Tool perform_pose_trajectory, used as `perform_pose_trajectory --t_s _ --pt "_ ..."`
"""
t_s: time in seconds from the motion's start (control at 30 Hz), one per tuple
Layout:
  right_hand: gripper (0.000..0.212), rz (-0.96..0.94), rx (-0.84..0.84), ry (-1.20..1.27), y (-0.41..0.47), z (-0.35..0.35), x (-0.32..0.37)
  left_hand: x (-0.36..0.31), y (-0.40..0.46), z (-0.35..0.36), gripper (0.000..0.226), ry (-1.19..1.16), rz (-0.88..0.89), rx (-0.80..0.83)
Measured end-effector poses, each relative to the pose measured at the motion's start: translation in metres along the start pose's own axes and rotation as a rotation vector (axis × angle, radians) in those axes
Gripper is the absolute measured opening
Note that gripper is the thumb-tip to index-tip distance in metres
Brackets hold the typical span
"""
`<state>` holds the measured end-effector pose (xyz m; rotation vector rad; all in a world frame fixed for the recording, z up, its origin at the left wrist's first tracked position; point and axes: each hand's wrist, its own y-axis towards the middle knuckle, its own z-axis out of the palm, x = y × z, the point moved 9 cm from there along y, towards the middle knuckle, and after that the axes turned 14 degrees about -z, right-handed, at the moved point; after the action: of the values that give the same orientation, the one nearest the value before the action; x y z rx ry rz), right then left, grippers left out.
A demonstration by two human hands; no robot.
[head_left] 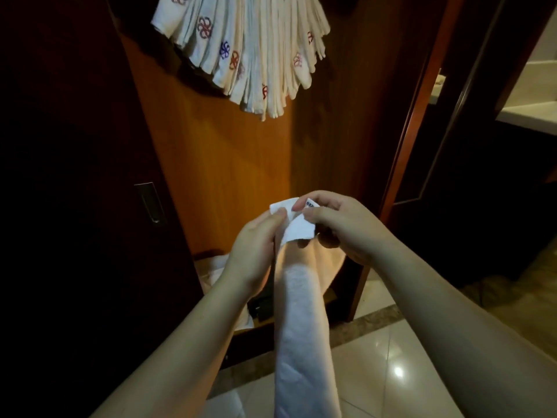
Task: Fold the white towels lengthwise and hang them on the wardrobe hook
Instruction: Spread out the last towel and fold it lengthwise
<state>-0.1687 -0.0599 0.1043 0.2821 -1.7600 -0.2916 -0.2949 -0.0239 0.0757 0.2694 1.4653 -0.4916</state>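
A white towel [301, 327] hangs in a long narrow strip from both my hands, down past the bottom of the view. My left hand [256, 251] pinches its top corner on the left. My right hand [334, 224] pinches the top edge beside a small printed label. Above, several folded white towels [253, 49] with red and blue flower logos fan out, hanging at the top of the wooden wardrobe panel [229, 164]. The hook itself is hidden behind them.
A dark sliding door with a recessed metal handle [150, 203] stands at the left. More white cloth [211, 273] lies low in the wardrobe behind my left wrist. Glossy floor tiles [391, 372] spread below. A doorway with a pale counter [530, 113] opens at the right.
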Motion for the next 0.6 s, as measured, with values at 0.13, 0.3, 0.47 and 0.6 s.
perform_pose_trajectory --t_s 0.13,0.3,0.47,0.6 --pt "0.029 -0.012 0.180 -0.089 -0.009 0.006 0.013 -0.006 0.003 -0.002 0.030 -0.002 0.037 -0.013" --pt "0.004 -0.169 -0.008 -0.471 -0.008 -0.008 0.040 -0.019 -0.002 0.005 0.062 0.092 0.112 0.074" --pt "0.004 -0.173 0.000 -0.589 -0.005 -0.007 0.051 -0.027 -0.003 0.011 0.038 0.185 0.118 0.120" --pt "0.006 -0.152 -0.019 -0.538 -0.003 -0.006 0.053 -0.030 -0.003 0.006 0.035 0.241 0.113 0.079"
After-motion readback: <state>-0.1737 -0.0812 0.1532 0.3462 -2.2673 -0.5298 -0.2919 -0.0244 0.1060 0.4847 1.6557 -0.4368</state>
